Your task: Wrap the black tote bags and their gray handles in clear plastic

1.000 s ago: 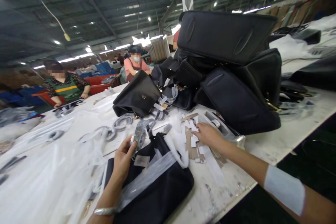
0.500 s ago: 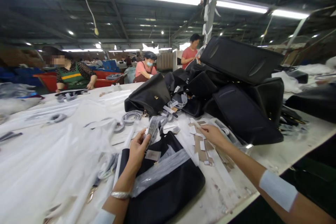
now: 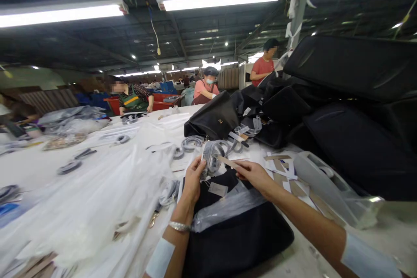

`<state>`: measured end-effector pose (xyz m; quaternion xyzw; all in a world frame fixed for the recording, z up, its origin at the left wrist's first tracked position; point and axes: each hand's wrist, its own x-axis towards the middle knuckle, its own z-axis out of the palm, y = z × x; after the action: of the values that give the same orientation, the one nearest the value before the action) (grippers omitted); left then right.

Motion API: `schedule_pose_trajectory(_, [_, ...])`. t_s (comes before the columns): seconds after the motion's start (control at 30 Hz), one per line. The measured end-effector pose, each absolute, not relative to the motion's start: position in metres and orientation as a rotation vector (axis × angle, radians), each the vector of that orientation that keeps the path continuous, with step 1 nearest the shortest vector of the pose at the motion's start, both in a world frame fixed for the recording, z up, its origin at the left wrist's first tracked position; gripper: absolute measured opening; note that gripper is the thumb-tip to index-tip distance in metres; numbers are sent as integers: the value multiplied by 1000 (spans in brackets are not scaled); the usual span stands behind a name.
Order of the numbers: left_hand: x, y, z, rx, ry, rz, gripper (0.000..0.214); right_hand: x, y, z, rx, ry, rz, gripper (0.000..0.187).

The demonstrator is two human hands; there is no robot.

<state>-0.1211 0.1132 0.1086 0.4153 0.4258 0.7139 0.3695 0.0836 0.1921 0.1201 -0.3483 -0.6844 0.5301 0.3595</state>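
Note:
My left hand (image 3: 193,180) is closed around a grey strap (image 3: 212,158) wrapped in clear plastic, held up above a black handbag (image 3: 241,243). Between the fingers of my right hand (image 3: 256,178) is a thin brown cardboard strip (image 3: 228,163), its far end against or just in front of the wrapped strap. The handbag lies on the table below both hands, with a pale hang tag (image 3: 218,189) and a band of clear plastic (image 3: 224,213) across it.
Black bags (image 3: 213,117) are piled at the back and right. Loose cardboard pieces (image 3: 280,165) and a translucent tape dispenser (image 3: 317,182) sit right of my hand. White plastic sheets (image 3: 97,191) and coiled straps (image 3: 192,143) cover the left. Several co-workers are across the table.
My right hand has come from the cardboard pieces to the wrapped strap, now with a cardboard strip in its fingers. My left hand still holds the strap. The view has turned left.

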Motion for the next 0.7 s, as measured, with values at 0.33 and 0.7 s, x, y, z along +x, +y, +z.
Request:
schedule_pose_trajectory(0.33, [-121,117,102,1252,1252,1786,51,35,210,108,-753,-1923,1222,29])
schedule_pose_trajectory(0.7, [-126,120,91,1487,1476,1708,39,35,194,100,-549,-1772,1563,40])
